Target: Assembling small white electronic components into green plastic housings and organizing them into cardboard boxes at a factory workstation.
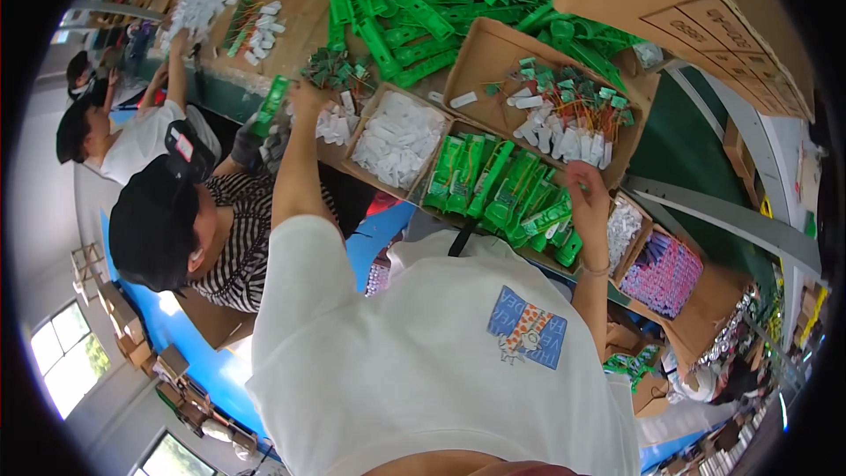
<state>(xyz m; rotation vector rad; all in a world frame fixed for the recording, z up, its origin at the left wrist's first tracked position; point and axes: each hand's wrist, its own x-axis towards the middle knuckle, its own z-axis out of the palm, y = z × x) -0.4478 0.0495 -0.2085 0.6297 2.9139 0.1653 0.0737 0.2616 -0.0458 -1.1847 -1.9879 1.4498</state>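
Green plastic housings point(500, 187), some with thin orange wires, lie side by side in an open box at the centre of the frame. The right hand point(589, 192) is above their right end, next to white wired parts point(564, 137); its fingers are bent and close together, but whether they pinch anything cannot be told. The housings look light, stiff and smooth, perhaps slightly slippery; the wires are probably the fragile portion, so a grip on the long rigid side walls would seem best. The wired parts share a cardboard tray point(495, 55) with small green boards. Left of the housings, a box holds loose white pieces point(398, 137). At upper left, the left hand point(307, 99) is near a co-worker's gloved hand point(248, 148) and an upright green piece point(270, 107); the state of its fingers cannot be told. Beyond, a heap of green mouldings point(423, 13) covers the surface point(304, 4).
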